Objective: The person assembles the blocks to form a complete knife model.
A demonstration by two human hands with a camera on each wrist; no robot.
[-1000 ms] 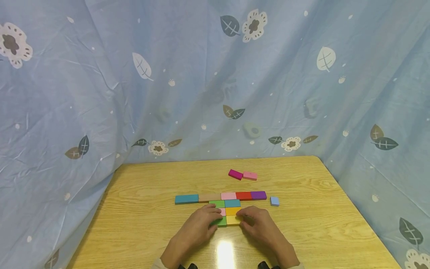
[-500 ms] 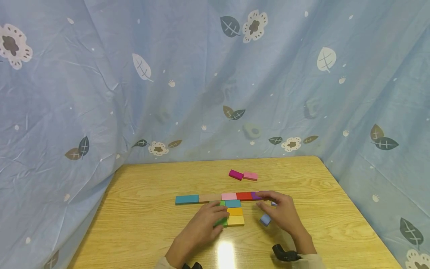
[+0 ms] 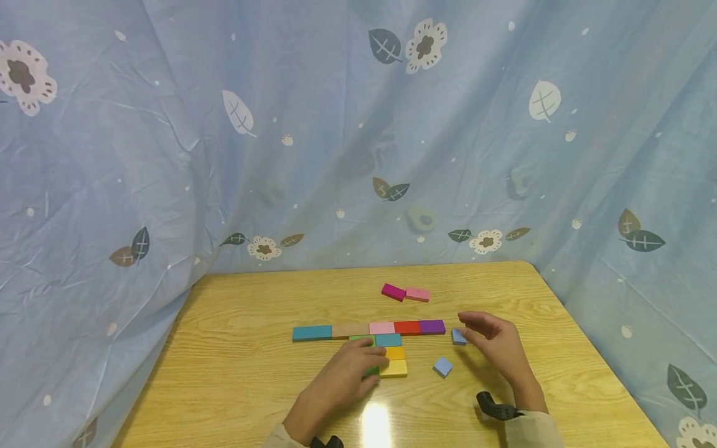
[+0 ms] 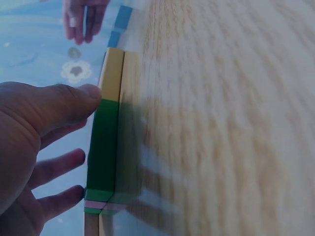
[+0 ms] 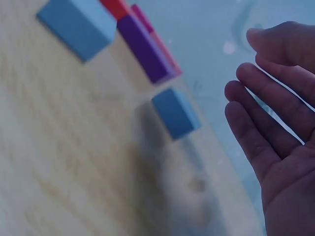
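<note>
My left hand (image 3: 353,376) lies over the left side of a small group of flat wooden blocks, its fingers loosely bent. In the left wrist view, its thumb tip is right at the seam of a green block (image 4: 103,147) and a yellow block (image 4: 112,73). An orange block (image 3: 395,353) and a blue block (image 3: 388,340) lie behind the yellow one; the hand partly hides the left column. My right hand (image 3: 497,345) hovers, fingers spread and holding nothing, beside a small light blue block (image 3: 458,336). A second light blue block (image 3: 442,367) lies nearer me.
Behind the group runs a row with a long blue block (image 3: 312,333), a tan block (image 3: 350,330), a pink block (image 3: 382,328), a red block (image 3: 407,327) and a purple block (image 3: 432,326). Magenta (image 3: 394,292) and pink blocks (image 3: 417,294) lie farther back. A curtain (image 3: 336,124) hangs behind the table.
My right hand has left the yellow block and moved right to the farther light blue block. The nearer light blue block now shows on the table. My left hand has shifted slightly right.
</note>
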